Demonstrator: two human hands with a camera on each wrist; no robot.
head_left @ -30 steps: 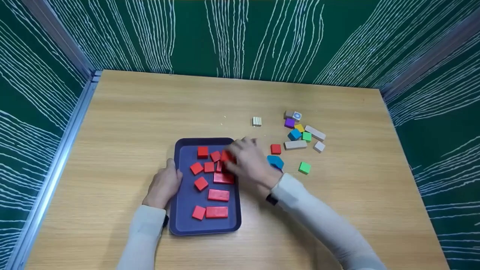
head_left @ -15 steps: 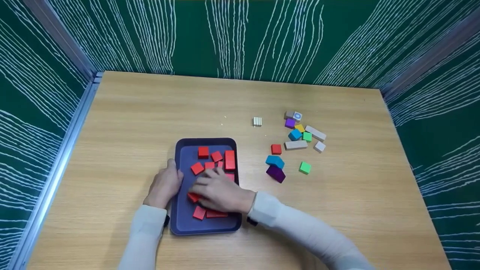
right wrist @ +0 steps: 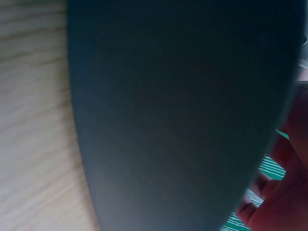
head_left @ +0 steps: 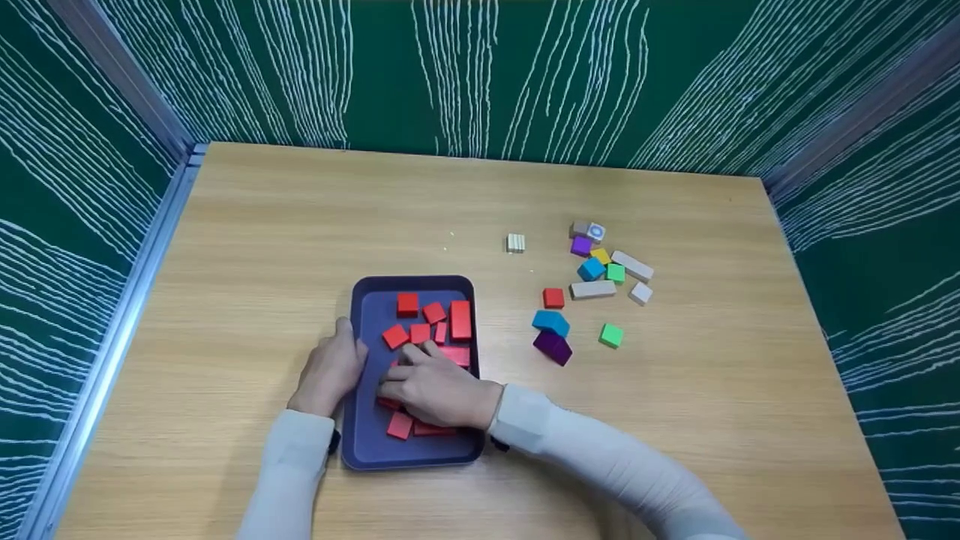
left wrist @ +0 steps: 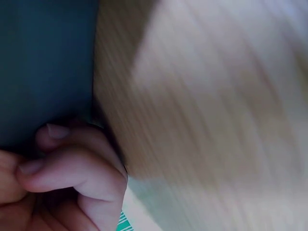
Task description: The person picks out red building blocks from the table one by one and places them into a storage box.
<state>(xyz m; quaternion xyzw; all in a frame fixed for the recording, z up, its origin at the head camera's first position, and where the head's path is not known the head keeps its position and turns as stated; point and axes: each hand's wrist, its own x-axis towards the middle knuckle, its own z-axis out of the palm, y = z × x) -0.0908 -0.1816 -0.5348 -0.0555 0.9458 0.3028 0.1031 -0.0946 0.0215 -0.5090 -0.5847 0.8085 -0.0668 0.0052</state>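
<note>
A shallow dark-blue tray (head_left: 367, 442) lies on the table with several red blocks in it, small cubes and longer bars. My left hand (head_left: 328, 369) grips the tray's left side; in the left wrist view its fingers (left wrist: 77, 173) are curled against the dark tray wall. My right hand (head_left: 435, 386) reaches over the tray from the right, its bent fingers pinching at a red block (head_left: 388, 403) that is mostly hidden under them. A red bar (head_left: 460, 320) stands lengthwise at the upper right of the tray, and a red cube (head_left: 400, 426) sits below the hand.
Right of the tray lie a red cube (head_left: 553, 298), a blue block (head_left: 551, 322), a dark purple block (head_left: 553, 348) and a green cube (head_left: 611, 335). Farther back is a cluster with grey bars (head_left: 592, 290). A striped cube (head_left: 515, 243) sits alone. Green walls (head_left: 390, 75) enclose the table.
My right hand has moved from the tray's upper right, leaving a red bar there, to the middle-left blocks, then shifted slightly. My left hand stays on the tray's side.
</note>
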